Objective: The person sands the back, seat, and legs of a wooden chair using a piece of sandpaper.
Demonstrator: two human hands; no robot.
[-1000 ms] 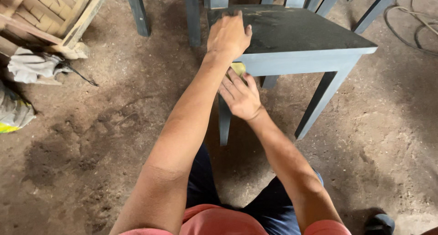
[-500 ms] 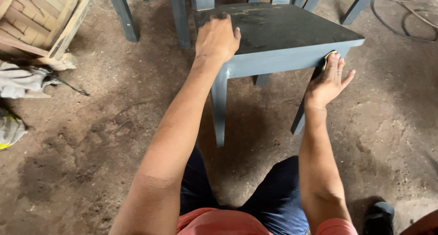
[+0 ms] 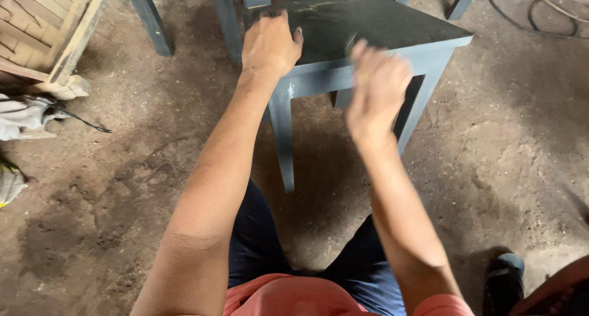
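A grey-blue wooden chair (image 3: pixel 380 21) stands on the dirt floor in front of me. My left hand (image 3: pixel 268 46) grips the near left corner of its seat, fingers curled over the top. My right hand (image 3: pixel 375 86) is blurred by motion in front of the seat's front rail, between the two front legs. Its fingers look curled, with a small yellowish spot at them. Whether it holds anything I cannot tell. The front left leg (image 3: pixel 283 144) stands just ahead of my knees.
A wooden crate (image 3: pixel 43 34) sits at the top left with a white cloth (image 3: pixel 24 116) and a black cord (image 3: pixel 86 124) beside it. More grey chair legs (image 3: pixel 147 18) stand behind. A wire coil (image 3: pixel 540 12) lies top right. A dark shoe (image 3: pixel 503 279) is bottom right.
My right hand went from under the seat's front to the right front leg, then back toward the front rail. The left hand stayed on the seat corner.
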